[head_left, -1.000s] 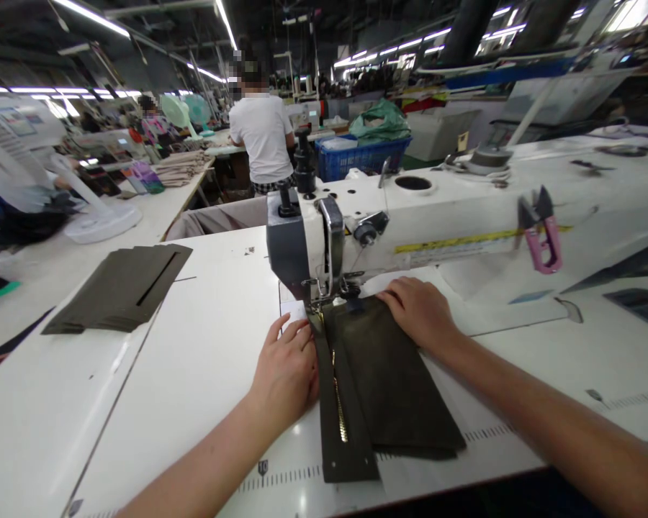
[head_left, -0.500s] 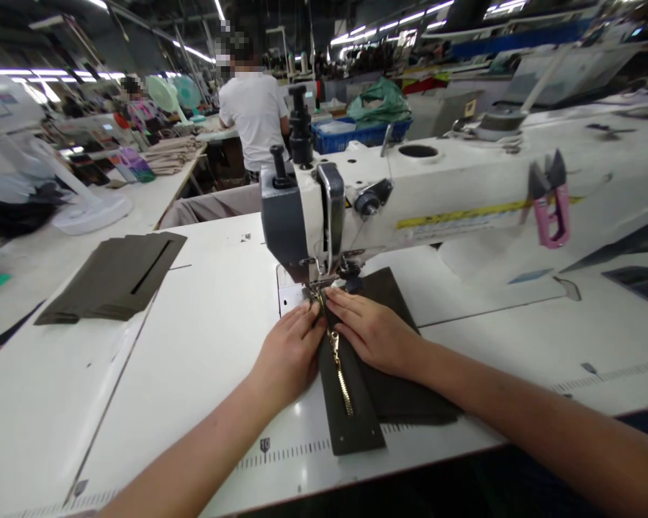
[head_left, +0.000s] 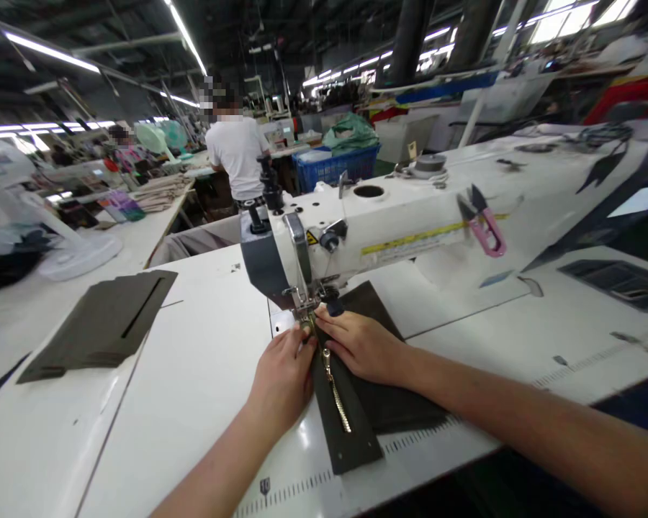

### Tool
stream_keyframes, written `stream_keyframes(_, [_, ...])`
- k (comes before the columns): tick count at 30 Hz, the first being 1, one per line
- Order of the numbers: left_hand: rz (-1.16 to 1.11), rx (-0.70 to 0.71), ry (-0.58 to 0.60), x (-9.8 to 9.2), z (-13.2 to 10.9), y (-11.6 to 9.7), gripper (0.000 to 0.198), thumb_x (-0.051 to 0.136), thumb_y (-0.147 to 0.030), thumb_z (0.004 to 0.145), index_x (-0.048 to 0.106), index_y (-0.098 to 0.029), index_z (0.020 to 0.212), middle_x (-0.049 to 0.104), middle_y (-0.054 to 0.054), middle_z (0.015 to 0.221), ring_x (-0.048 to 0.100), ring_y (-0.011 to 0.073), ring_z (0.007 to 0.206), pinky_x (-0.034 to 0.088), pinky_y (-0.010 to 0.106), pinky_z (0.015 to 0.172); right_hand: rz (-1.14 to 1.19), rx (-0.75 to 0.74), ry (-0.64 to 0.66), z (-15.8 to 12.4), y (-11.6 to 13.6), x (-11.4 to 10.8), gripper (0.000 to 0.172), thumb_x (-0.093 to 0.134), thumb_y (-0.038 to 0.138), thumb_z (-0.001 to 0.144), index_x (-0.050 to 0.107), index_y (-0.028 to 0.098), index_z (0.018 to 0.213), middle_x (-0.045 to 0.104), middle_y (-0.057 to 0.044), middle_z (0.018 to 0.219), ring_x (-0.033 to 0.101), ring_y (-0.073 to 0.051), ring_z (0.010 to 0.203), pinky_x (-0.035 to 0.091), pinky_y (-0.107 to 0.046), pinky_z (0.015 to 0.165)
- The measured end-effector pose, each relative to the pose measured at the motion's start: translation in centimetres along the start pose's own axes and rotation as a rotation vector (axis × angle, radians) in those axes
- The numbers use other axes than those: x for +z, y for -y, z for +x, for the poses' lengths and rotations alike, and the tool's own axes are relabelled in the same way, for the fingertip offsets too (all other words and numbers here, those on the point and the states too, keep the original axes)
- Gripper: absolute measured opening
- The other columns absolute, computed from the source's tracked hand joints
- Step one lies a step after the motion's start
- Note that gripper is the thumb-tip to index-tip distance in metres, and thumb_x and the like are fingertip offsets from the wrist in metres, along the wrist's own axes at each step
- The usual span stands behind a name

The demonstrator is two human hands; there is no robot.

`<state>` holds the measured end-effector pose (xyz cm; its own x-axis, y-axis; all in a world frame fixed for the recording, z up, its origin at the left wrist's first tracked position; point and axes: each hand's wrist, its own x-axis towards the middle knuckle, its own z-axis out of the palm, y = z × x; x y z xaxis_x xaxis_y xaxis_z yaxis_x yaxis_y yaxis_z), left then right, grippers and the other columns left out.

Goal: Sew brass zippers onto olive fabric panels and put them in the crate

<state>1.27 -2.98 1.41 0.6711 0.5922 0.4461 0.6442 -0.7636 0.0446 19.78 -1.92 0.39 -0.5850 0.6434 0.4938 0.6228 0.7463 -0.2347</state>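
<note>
Only a little writing can be read: a shield-shaped mark with "10" (head_left: pixel 264 485) printed on the ruler scale along the front edge of the white table (head_left: pixel 194 360). A small yellow warning sticker (head_left: pixel 312 237) and a long yellow strip label (head_left: pixel 410 237) sit on the white sewing machine (head_left: pixel 378 216), their text too small to make out. The left hand (head_left: pixel 284 374) lies palm down on the left edge of the dark olive zipper strip (head_left: pixel 351 439), its fingertips pressed right up to the presser foot (head_left: pixel 305 316). The right hand (head_left: pixel 359 344) lies flat with fingers together, pressing the dark fabric panel (head_left: pixel 399 410) just right of the brass zipper teeth (head_left: pixel 335 392); neither hand pinches anything. Pink thread snips (head_left: pixel 486 230) hang on the machine arm, and a stack of slotted dark panels (head_left: pixel 100 324) lies well to the left. Behind, a person in a white shirt (head_left: pixel 237 155) stands near a blue crate (head_left: pixel 335 165). A second ago the right hand rested further right on the panel, away from the zipper; since half a second ago both hands have kept their places beside the foot.
</note>
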Motion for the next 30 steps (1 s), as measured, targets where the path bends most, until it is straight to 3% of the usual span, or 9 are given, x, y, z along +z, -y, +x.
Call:
stream_keyframes(5, [0.038, -0.031, -0.008, 0.1, 0.1, 0.3, 0.035, 0.045, -0.005, 0.07, 0.057, -0.011, 0.102, 0.059, 0.014, 0.102, 0.056, 0.0256, 0.092, 0.053, 0.041, 0.078, 0.011, -0.012, -0.058, 0.3, -0.4, -0.2, 0.031, 0.04, 0.013, 0.084, 0.057, 0.003, 0.109, 0.059, -0.017, 0.112, 0.05, -0.025, 0.111, 0.042, -0.04, 0.096])
stream_keyframes(9, [0.021, -0.084, -0.02, 0.3, -0.2, 0.2, 0.037, 0.045, -0.004, 0.068, 0.056, -0.011, 0.102, 0.059, 0.012, 0.102, 0.056, 0.0244, 0.089, 0.053, 0.039, 0.076, 0.044, -0.043, -0.09, -1.7, 1.8, -1.7, 0.027, 0.046, 0.027, 0.085, 0.063, 0.008, 0.093, 0.061, -0.016, 0.103, 0.054, -0.024, 0.099, 0.045, -0.04, 0.089])
stream_keyframes(11, [0.012, -0.1, -0.027, 0.4, -0.3, 0.2, 0.039, 0.045, -0.003, 0.066, 0.056, -0.013, 0.103, 0.059, 0.011, 0.102, 0.056, 0.0242, 0.091, 0.052, 0.039, 0.078, 0.051, -0.105, -0.055, -3.2, 3.9, -2.4, 0.041, 0.052, 0.046, 0.079, 0.064, 0.008, 0.091, 0.062, -0.016, 0.1, 0.055, -0.026, 0.096, 0.044, -0.042, 0.089])
stream_keyframes(13, [0.006, -0.112, -0.022, 0.5, -0.3, 0.2, 0.04, 0.045, -0.003, 0.066, 0.056, -0.014, 0.103, 0.059, 0.011, 0.103, 0.056, 0.0237, 0.093, 0.052, 0.039, 0.079, -0.022, -0.141, -0.002, -4.4, 5.8, -2.7, 0.06, 0.053, 0.057, 0.074, 0.061, 0.005, 0.101, 0.06, -0.019, 0.107, 0.053, -0.029, 0.102, 0.041, -0.045, 0.093])
stream_keyframes(14, [0.003, -0.119, -0.017, 0.5, -0.3, 0.2, 0.04, 0.046, -0.003, 0.066, 0.056, -0.014, 0.103, 0.059, 0.01, 0.102, 0.056, 0.0234, 0.093, 0.051, 0.039, 0.08, -0.078, -0.136, 0.008, -4.8, 6.6, -2.6, 0.062, 0.052, 0.055, 0.075, 0.059, 0.003, 0.107, 0.059, -0.019, 0.111, 0.051, -0.03, 0.105, 0.04, -0.044, 0.094])
stream_keyframes(16, [0.003, -0.128, -0.007, 0.4, -0.3, 0.2, 0.039, 0.047, -0.005, 0.067, 0.057, -0.015, 0.103, 0.059, 0.01, 0.103, 0.057, 0.023, 0.092, 0.051, 0.038, 0.079, -0.185, -0.125, -0.027, -5.2, 7.5, -1.9, 0.047, 0.05, 0.039, 0.081, 0.06, 0.002, 0.108, 0.059, -0.019, 0.113, 0.051, -0.028, 0.106, 0.042, -0.041, 0.093])
stream_keyframes(18, [0.015, -0.103, -0.008, 0.2, -0.4, 0.1, 0.037, 0.048, -0.005, 0.069, 0.058, -0.015, 0.103, 0.06, 0.01, 0.104, 0.058, 0.023, 0.093, 0.052, 0.038, 0.079, -0.242, -0.152, -0.139, -5.1, 7.7, -1.0, 0.03, 0.044, 0.018, 0.082, 0.065, 0.002, 0.097, 0.064, -0.017, 0.104, 0.055, -0.025, 0.1, 0.045, -0.036, 0.089])
stream_keyframes(20, [0.031, -0.048, -0.017, -0.1, -0.6, -0.2, 0.033, 0.048, -0.004, 0.071, 0.059, -0.015, 0.099, 0.061, 0.009, 0.103, 0.059, 0.0224, 0.092, 0.052, 0.037, 0.079, -0.256, -0.195, -0.233, -4.9, 7.6, -0.2, 0.031, 0.037, 0.008, 0.081, 0.067, 0.003, 0.087, 0.067, -0.016, 0.094, 0.059, -0.023, 0.093, 0.049, -0.033, 0.084])
stream_keyframes(30, [0.042, 0.023, -0.05, -0.4, -1.1, -1.2, 0.021, 0.05, -0.005, 0.079, 0.059, -0.01, 0.097, 0.063, 0.01, 0.101, 0.059, 0.0233, 0.095, 0.052, 0.036, 0.081, -0.248, -0.205, -0.269, -4.7, 7.4, -0.4, 0.039, 0.029, 0.004, 0.083, 0.068, 0.004, 0.083, 0.068, -0.015, 0.09, 0.063, -0.022, 0.088, 0.053, -0.03, 0.079])
